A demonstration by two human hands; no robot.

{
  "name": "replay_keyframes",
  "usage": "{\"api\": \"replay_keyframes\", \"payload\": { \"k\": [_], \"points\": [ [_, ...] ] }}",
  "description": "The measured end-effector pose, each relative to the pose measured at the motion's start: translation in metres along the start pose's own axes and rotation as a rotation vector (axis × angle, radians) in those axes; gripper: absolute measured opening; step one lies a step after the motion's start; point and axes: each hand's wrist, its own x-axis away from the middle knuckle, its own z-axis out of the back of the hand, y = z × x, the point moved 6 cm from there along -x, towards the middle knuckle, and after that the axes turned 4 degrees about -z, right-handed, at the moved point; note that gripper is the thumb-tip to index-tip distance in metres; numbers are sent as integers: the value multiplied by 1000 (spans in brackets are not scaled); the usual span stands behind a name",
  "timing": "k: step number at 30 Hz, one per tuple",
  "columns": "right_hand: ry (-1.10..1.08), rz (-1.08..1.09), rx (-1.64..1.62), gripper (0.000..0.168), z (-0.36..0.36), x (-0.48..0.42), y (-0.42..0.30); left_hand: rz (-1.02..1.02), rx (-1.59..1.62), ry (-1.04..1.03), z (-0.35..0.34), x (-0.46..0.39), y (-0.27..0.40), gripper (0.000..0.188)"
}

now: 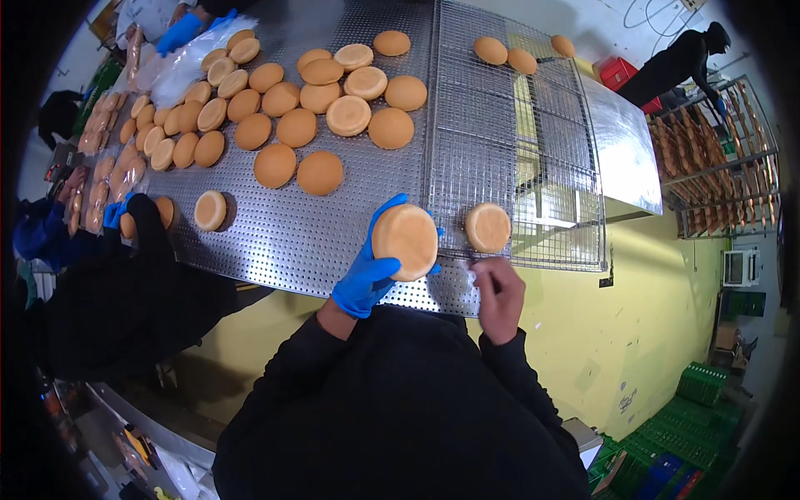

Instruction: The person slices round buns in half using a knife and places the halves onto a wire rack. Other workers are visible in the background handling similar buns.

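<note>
In my blue-gloved left hand (367,275) is a round, flat bread bun (405,242), its pale side up, above the front edge of the perforated metal table (269,250). Bare and slightly blurred, my right hand (502,300) has its fingers curled just below another pale-side-up bun (488,228). That bun lies near the front end of the wire rack (462,150). Whether the right fingertips pinch anything is not clear. Several loose buns (297,127), some brown side up and some pale, spread over the table ahead and to the left.
Three buns (490,50) sit at the rack's far end. Bagged buns (103,122) and a clear plastic bag (181,69) are at left, where co-workers' gloved hands (115,214) reach in. At right, a person (678,65) stands by a trolley of bread (712,156); green crates (681,425) lie below.
</note>
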Motion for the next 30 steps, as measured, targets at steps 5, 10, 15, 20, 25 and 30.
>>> {"api": "replay_keyframes", "payload": {
  "k": [5,10,15,20,25,30],
  "points": [
    [10,7,279,10,16,-10,6,-140,-284,61,6,2,-5,94],
    [-18,77,289,11,17,0,-12,-194,-246,51,-5,6,-3,93],
    [-7,191,317,11,21,2,-24,-206,-259,63,-10,10,0,94],
    [-18,229,337,11,29,-5,-29,-237,-283,57,-3,7,-2,95],
    [16,-44,379,9,41,-36,2,-236,-250,36,-16,10,0,98],
    [-85,210,216,7,15,-5,-51,-290,-293,2,-23,9,1,98]
  ]
}}
